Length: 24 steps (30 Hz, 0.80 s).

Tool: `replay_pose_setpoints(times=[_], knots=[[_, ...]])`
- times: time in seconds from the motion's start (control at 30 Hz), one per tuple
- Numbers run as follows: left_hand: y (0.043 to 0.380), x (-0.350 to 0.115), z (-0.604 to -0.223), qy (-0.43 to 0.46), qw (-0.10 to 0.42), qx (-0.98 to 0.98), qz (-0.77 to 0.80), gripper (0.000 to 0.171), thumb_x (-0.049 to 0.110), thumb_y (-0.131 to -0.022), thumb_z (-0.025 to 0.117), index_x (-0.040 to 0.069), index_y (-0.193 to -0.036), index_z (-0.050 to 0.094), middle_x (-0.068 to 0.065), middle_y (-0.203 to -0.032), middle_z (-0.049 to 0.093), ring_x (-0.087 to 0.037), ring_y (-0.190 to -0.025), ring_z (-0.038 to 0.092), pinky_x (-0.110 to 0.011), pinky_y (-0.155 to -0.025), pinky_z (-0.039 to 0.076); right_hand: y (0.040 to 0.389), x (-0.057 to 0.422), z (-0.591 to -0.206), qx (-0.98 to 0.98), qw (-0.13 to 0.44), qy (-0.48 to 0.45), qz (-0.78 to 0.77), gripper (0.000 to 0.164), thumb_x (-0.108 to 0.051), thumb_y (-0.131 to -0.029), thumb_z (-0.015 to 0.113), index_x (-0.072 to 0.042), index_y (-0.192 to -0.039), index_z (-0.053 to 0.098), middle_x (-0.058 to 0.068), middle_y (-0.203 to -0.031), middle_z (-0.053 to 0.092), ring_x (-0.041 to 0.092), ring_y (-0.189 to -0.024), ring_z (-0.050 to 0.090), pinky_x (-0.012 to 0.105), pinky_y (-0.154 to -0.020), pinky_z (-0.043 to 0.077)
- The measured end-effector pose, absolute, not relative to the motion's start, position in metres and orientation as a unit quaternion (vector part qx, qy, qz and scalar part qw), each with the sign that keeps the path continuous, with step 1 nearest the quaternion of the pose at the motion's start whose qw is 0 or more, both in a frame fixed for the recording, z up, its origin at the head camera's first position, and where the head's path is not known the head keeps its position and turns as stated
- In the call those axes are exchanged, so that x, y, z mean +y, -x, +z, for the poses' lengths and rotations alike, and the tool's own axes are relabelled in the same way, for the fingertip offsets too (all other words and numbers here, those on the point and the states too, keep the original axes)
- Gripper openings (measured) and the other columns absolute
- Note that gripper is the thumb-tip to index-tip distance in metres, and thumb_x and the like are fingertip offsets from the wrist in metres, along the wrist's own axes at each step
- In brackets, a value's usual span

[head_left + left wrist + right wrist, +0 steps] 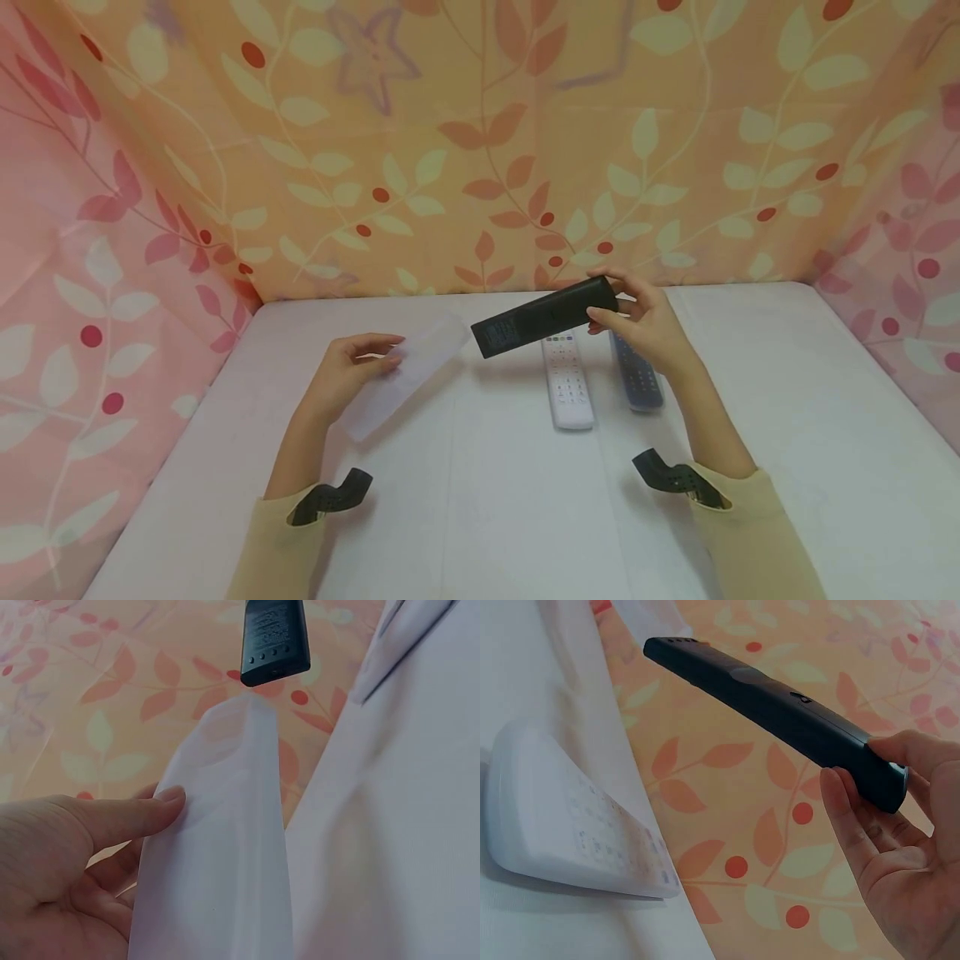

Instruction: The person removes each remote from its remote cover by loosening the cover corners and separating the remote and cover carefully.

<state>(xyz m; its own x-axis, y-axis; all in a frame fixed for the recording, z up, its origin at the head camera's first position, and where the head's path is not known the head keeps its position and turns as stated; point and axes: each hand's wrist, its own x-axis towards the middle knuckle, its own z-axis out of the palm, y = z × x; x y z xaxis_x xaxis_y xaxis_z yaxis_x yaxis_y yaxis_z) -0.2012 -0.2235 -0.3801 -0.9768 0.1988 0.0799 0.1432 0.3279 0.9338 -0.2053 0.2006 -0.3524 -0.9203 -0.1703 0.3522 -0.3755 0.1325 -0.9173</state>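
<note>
My left hand (pixel 351 373) pinches a translucent white remote control sleeve (pixel 408 375) by its side edge, thumb on the near face. The sleeve's open end (pixel 225 724) faces up and to the right. In my right hand (pixel 647 321) a black remote control (pixel 546 317) is held by its far end, back side showing in the head view. Its free end points left, right at the mouth of the sleeve; in the left wrist view a small space shows between them. The right wrist view shows thumb and fingers around the end of the black remote (pixel 780 712).
Below the black remote, a white remote control (pixel 570 387) in a clear cover lies on the white table (pixel 517 517). A dark blue-grey remote (pixel 637 375) lies to its right, partly behind my right hand. Leaf-patterned cloth (pixel 315 150) hangs behind the table and at both sides.
</note>
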Motion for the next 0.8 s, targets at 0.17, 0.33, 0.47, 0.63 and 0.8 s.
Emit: replay_pose_setpoints(times=[0.17,0.33,0.47,0.63,0.8], knots=[[0.199,-0.230,-0.381,-0.100,0.021,0.811,0.576,0.037,-0.003,-0.095,0.074,-0.012,-0.131,0.067,-0.030,-0.123,0.070,0.000,-0.089,0.070,-0.016,-0.082,0.058,0.207,0.199,-0.353,-0.744,0.085,-0.190,0.636,0.049,0.011,-0.094,0.070,-0.008,-0.138,0.064,0.014,-0.108,0.059,0.015,-0.074,0.073,0.027,-0.073,0.064],[0.197,-0.236,-0.381,-0.091,0.013,0.813,0.575,0.038,-0.001,-0.096,0.074,-0.012,-0.131,0.067,-0.025,-0.126,0.070,0.002,-0.093,0.068,-0.015,-0.083,0.058,0.208,0.198,-0.354,-0.745,0.085,-0.191,0.634,0.047,0.010,-0.096,0.068,-0.007,-0.140,0.063,0.015,-0.110,0.059,0.016,-0.075,0.074,0.027,-0.074,0.064],[0.196,-0.241,-0.382,-0.081,0.008,0.810,0.581,0.039,-0.001,-0.095,0.075,-0.012,-0.131,0.067,-0.013,-0.121,0.075,0.002,-0.095,0.068,-0.016,-0.083,0.058,0.209,0.197,-0.353,-0.753,0.088,-0.189,0.624,0.048,0.010,-0.098,0.066,0.003,-0.145,0.055,0.017,-0.113,0.057,0.016,-0.080,0.075,0.025,-0.075,0.063],[0.194,-0.247,-0.383,-0.070,0.002,0.806,0.588,0.040,-0.002,-0.094,0.074,-0.013,-0.132,0.066,0.008,-0.104,0.074,0.002,-0.091,0.068,-0.014,-0.081,0.057,0.208,0.196,-0.351,-0.769,0.090,-0.184,0.606,0.050,0.008,-0.099,0.066,0.000,-0.148,0.054,0.021,-0.117,0.057,0.010,-0.089,0.074,0.023,-0.077,0.063],[0.191,-0.251,-0.383,-0.059,-0.002,0.808,0.586,0.041,-0.001,-0.095,0.074,-0.013,-0.133,0.065,0.018,-0.096,0.071,0.003,-0.089,0.066,-0.013,-0.079,0.055,0.207,0.193,-0.350,-0.780,0.096,-0.180,0.591,0.057,0.007,-0.098,0.068,-0.004,-0.152,0.053,0.019,-0.113,0.059,0.004,-0.091,0.072,0.022,-0.077,0.062]])
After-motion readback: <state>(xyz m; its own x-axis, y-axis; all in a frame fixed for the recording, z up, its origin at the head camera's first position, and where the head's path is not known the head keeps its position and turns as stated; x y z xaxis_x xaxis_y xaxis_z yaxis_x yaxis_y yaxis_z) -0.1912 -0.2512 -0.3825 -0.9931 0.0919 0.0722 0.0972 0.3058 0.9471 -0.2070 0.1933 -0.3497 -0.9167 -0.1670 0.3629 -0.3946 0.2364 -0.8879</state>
